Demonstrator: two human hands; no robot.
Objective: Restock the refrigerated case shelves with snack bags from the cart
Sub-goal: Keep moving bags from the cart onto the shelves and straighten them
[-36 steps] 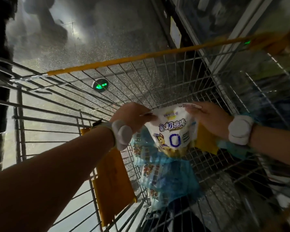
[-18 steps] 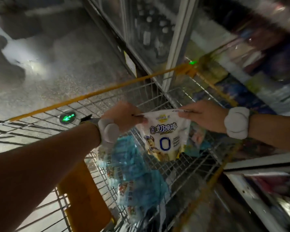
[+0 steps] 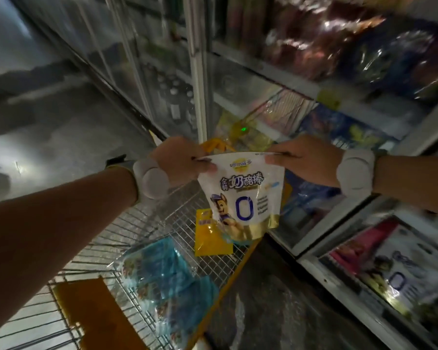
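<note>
Both hands hold one white snack bag (image 3: 240, 195) by its top edge, above the far end of the wire cart (image 3: 142, 238). The left hand (image 3: 180, 160) pinches the bag's upper left corner, fingers curled around the seal, and the right hand (image 3: 304, 160) pinches the upper right corner in the same way, so the bag hangs flat between them with its printed front turned toward the camera. The print shows a cartoon dog, a large blue zero and a gold band along the bottom. Each wrist carries a pale band. Under the bag, in the cart, a yellow packet (image 3: 210, 238) leans against the mesh, and nearer lies a heap of blue bags in clear wrap (image 3: 167, 281). A yellow flap (image 3: 94, 317) sits at the cart's near left. The refrigerated case (image 3: 364, 97) stands to the right and beyond the hands, its shelves packed with blurred packages. A lower shelf (image 3: 390, 281) at near right holds bags with a similar zero mark. Glass doors (image 3: 147, 72) run along the far left above the grey floor (image 3: 276, 299).
</note>
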